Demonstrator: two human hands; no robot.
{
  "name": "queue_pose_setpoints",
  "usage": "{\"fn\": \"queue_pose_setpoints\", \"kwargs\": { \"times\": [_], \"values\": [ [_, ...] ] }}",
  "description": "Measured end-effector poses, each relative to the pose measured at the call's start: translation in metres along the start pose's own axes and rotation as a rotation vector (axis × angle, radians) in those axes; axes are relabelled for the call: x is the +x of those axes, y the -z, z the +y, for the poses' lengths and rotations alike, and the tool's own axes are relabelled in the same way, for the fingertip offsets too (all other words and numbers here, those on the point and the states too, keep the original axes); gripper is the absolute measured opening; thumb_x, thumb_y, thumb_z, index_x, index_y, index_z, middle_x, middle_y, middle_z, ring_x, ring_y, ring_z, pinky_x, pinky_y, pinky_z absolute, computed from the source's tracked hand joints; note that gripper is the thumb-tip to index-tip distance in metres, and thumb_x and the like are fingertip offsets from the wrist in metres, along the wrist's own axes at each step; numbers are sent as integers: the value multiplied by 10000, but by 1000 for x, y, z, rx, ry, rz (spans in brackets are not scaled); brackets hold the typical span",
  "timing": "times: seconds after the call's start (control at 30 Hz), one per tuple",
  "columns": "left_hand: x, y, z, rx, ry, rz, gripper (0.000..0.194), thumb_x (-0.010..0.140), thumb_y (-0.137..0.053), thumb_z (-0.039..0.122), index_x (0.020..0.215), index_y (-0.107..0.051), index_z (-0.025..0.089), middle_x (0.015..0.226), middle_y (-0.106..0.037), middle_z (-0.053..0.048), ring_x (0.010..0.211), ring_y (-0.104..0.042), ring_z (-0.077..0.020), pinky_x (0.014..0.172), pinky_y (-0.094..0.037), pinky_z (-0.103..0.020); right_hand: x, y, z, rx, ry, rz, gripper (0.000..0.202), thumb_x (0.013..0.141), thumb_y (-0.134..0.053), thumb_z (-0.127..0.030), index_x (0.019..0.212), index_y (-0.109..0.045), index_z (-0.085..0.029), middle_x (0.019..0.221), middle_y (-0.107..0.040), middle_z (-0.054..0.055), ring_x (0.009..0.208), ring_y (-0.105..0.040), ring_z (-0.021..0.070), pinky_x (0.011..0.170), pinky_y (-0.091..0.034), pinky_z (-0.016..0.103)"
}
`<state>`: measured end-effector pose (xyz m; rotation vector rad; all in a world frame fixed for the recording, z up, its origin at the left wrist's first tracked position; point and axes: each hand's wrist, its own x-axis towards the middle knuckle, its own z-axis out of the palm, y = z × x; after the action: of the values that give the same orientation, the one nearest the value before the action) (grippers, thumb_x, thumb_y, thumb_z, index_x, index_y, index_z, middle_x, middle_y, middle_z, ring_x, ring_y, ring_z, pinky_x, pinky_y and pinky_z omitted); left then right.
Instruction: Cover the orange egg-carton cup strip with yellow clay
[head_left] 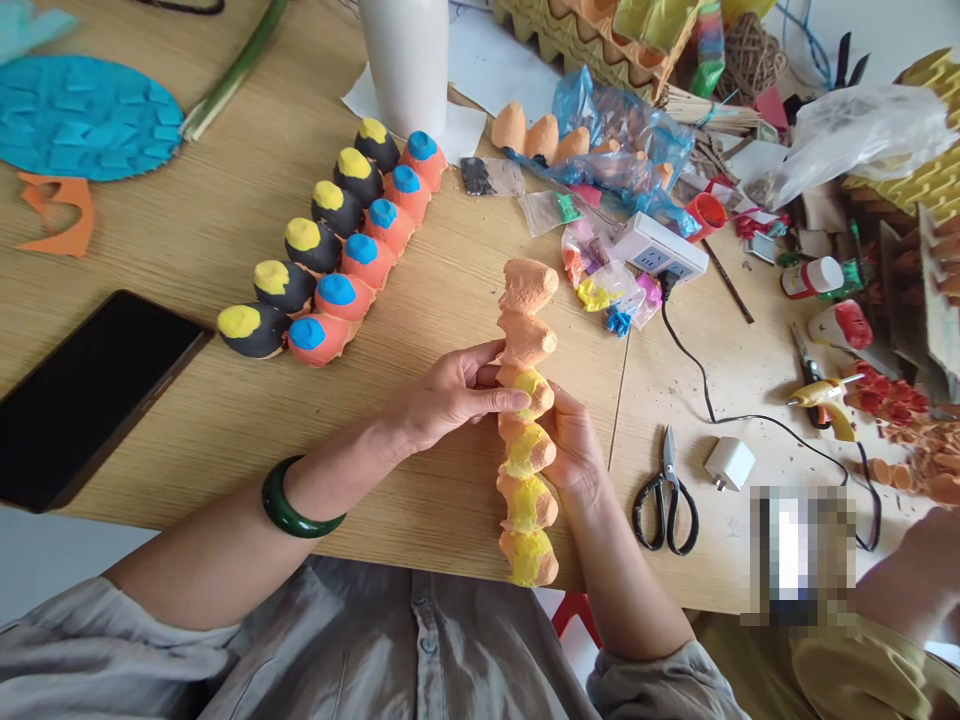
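Observation:
Between my two hands is a strip of orange egg carton cups, held upright in view above the table's front edge. Yellow clay covers part of several lower cups, while the top two are bare orange. My left hand grips the strip from the left, its thumb lying on the third cup's yellow clay. From the right, my right hand holds the same strip, its fingers partly hidden behind it. Left of the strip stand a row of black cups with yellow tops and a joined row of orange-red cups with blue tops.
A black phone lies at the left. Scissors, a white charger and a power strip with its cable are on the right. Clay bags lie beyond the strip. Another person's arm is at the far right.

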<state>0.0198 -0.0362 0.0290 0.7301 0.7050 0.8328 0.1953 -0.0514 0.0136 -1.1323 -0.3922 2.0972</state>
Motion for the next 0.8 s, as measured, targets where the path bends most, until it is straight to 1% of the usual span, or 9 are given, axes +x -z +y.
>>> {"fn": "queue_pose_setpoints", "kwargs": {
  "times": [0.1, 0.2, 0.3, 0.37, 0.47, 0.53, 0.63, 0.7, 0.8],
  "values": [
    [0, -1, -2, -21, -11, -3, 550, 761, -934, 295, 1244, -692, 189, 877, -768, -7, 719, -660, -113, 574, -422, -190, -1, -2, -2, 108, -50, 50, 192, 836, -773, -384, 858, -683, -217, 564, -634, -26, 482, -544, 165, 468, -495, 293],
    [-1, -2, -3, -27, -14, -2, 628, 756, -937, 261, 1320, -672, 190, 953, -789, -26, 845, -728, -152, 709, -544, -220, -2, -5, -3, 160, -95, 62, 177, 854, -758, -378, 897, -702, -215, 557, -617, -30, 450, -508, 144, 433, -450, 268],
    [-2, -3, -4, -1, -22, 10, 710, 757, -935, 246, 1399, -638, 185, 976, -789, -31, 887, -736, -160, 782, -588, -251, -2, -6, -3, 188, -120, 96, 146, 851, -737, -343, 891, -718, -203, 577, -643, -21, 463, -523, 143, 442, -453, 265],
    [-2, -3, -5, 27, -33, 16, 768, 765, -928, 240, 1457, -601, 187, 967, -779, -25, 871, -726, -155, 782, -590, -256, -1, -6, -3, 193, -94, 117, 124, 847, -721, -316, 877, -720, -195, 651, -706, 6, 530, -590, 161, 490, -499, 278],
    [-1, -2, -7, 89, -61, 25, 828, 776, -920, 239, 1518, -554, 189, 901, -740, 3, 777, -671, -121, 712, -544, -222, 1, -4, -2, 178, -26, 110, 123, 850, -707, -312, 889, -725, -197, 784, -777, 37, 674, -686, 200, 627, -585, 321],
    [-1, -1, -5, 119, -64, 11, 894, 769, -928, 248, 1560, -515, 195, 882, -727, 10, 744, -637, -107, 670, -496, -204, 3, -2, -3, 150, -14, 75, 152, 859, -704, -337, 909, -722, -194, 775, -771, 35, 692, -699, 208, 665, -605, 335],
    [-2, 1, 0, 80, -12, -24, 1032, 746, -941, 268, 1635, -419, 205, 948, -748, -16, 767, -637, -112, 634, -451, -197, 4, 0, -6, 117, -15, 34, 189, 863, -706, -381, 919, -698, -201, 722, -741, 26, 693, -709, 233, 670, -617, 364],
    [-3, 2, 3, 53, 22, -5, 996, 784, -914, 322, 1639, -417, 202, 897, -730, -1, 652, -562, -79, 540, -372, -188, 4, 0, -8, 130, -18, 44, 185, 867, -703, -393, 916, -679, -216, 729, -745, 25, 744, -728, 264, 713, -630, 413],
    [-2, 3, 4, 69, 39, 18, 824, 830, -879, 400, 1552, -541, 194, 790, -678, 35, 493, -358, -34, 439, -221, -210, 4, -3, -10, 170, -28, 82, 161, 877, -704, -383, 873, -655, -229, 709, -736, 12, 751, -720, 268, 769, -632, 455]
  ]
}}
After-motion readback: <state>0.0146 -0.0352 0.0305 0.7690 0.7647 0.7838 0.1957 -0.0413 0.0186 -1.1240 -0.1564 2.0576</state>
